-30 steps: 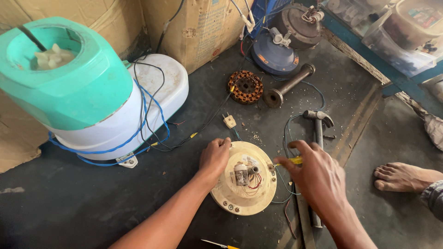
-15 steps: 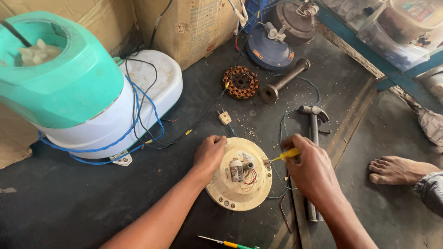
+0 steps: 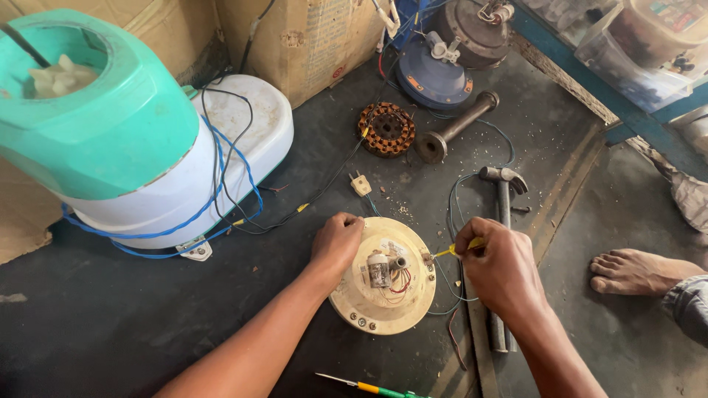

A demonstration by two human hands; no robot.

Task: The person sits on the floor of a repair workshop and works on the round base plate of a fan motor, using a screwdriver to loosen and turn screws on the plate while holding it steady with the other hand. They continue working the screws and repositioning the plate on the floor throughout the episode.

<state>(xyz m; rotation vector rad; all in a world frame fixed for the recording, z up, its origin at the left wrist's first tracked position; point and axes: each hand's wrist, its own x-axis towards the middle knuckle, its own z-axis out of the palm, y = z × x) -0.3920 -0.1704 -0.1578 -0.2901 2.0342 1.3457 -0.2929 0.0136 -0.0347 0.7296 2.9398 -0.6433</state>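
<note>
I see 2 hands working on a round cream motor cover on the dark floor.

My left hand (image 3: 337, 242) is curled shut over the upper-left rim of the cream cover (image 3: 383, 276), which lies flat between both hands. My right hand (image 3: 498, 264) is closed around a yellow-handled screwdriver (image 3: 455, 249), its tip touching the cover's right edge. A hammer (image 3: 502, 214) lies just behind that hand, a green screwdriver (image 3: 372, 386) nearer me, and a copper-wound stator (image 3: 386, 129) well beyond.
</note>
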